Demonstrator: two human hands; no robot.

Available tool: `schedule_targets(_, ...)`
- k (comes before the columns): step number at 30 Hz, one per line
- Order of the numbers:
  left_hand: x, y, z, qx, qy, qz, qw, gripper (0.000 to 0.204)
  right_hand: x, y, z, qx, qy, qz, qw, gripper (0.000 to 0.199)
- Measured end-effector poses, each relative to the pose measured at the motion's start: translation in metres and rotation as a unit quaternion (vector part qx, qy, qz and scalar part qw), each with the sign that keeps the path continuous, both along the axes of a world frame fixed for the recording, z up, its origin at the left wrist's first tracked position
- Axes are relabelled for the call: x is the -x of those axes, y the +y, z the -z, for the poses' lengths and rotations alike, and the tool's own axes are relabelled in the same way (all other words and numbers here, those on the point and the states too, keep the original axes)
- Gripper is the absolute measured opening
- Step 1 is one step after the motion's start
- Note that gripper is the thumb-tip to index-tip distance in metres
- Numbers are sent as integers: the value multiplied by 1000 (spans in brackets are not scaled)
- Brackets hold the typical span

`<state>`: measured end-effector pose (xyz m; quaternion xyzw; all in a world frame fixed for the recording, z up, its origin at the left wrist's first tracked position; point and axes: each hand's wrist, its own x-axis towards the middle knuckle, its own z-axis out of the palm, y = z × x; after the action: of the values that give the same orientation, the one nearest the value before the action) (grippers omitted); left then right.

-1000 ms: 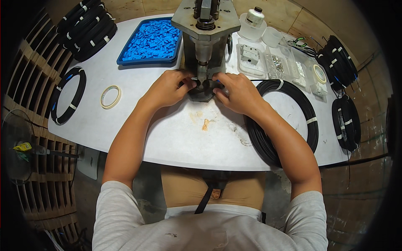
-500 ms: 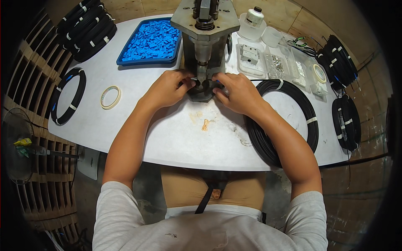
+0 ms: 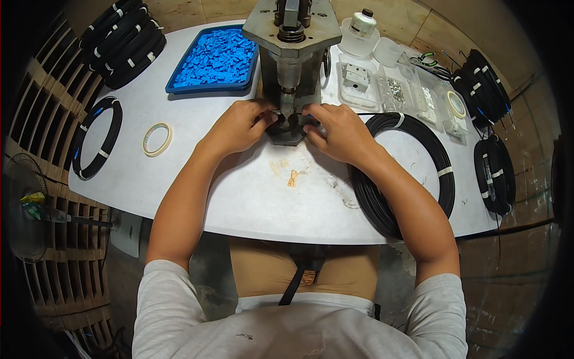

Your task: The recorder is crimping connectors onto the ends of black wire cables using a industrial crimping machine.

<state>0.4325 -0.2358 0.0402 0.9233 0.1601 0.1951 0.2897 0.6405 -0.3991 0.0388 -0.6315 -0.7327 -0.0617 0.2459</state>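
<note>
A metal bench press (image 3: pixel 293 36) stands at the middle of the table, its narrow ram coming down to a dark base. My left hand (image 3: pixel 242 127) is at the left side of the ram, fingers bent and closed on something too small to name. On the other side, my right hand (image 3: pixel 338 130) pinches the end of a black cable, where a bit of blue shows at the fingertips. That cable runs behind the hand to a large black cable coil (image 3: pixel 445 172), tied with white bands, lying under my right forearm. The ram and fingers partly hide the spot between my hands.
Left of the press is a dark blue tray (image 3: pixel 212 91) of small blue pieces. A tape roll (image 3: pixel 157 140) and a thin cable coil (image 3: pixel 113 134) lie further left. Plastic boxes (image 3: pixel 391 93) of small parts, a white bottle (image 3: pixel 363 24) and stacked coils (image 3: pixel 481 84) stand at right.
My hands, the cable and the press stay in practically the same place. Only the fan's yellow and green tag at far left has shifted slightly.
</note>
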Motion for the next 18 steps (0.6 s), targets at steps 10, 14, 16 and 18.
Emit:
schedule_targets(10,0,0,0,-5,-2,-3,1000,23,1,0,-1,-5,8,3,1000,26)
schedule_targets(14,0,0,0,-3,-4,-1,1000,24,1,0,0,-6,5,4,1000,27)
schedule_targets(16,1,1,0,-5,1,1,1000,24,1,1,0,-8,6,1,1000,27)
schedule_targets(18,0,0,-1,-5,3,0,1000,24,0,0,0,-9,8,-1,1000,27)
